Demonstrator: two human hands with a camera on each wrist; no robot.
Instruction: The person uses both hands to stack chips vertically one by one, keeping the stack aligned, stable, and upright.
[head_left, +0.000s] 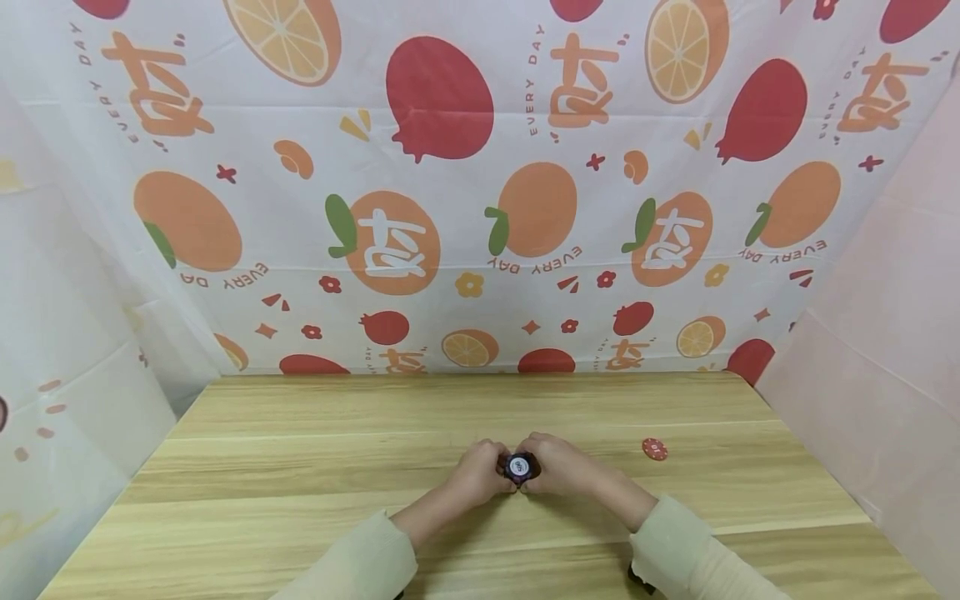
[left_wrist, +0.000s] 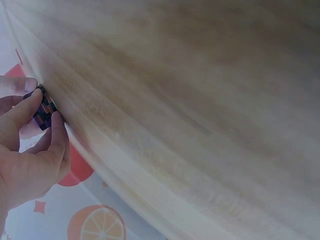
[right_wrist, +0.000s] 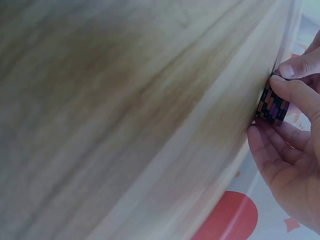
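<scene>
A short stack of dark poker chips (head_left: 519, 467) stands on the table between both hands; the top chip has a white centre. My left hand (head_left: 478, 475) grips the stack from the left with thumb and fingertips, and my right hand (head_left: 561, 467) holds it from the right. In the left wrist view, the stack's side (left_wrist: 45, 110) shows black, orange and purple edge blocks between the fingers. The right wrist view shows the same chip edges (right_wrist: 272, 106) between thumb and fingertips. Away to the right, a single red poker chip (head_left: 655, 449) lies flat.
The wood-grain table (head_left: 315, 450) stretches out around the hands. Behind it hangs a white fruit-print cloth (head_left: 465, 321), with pale cloth (head_left: 885, 350) at the right side and more at the left.
</scene>
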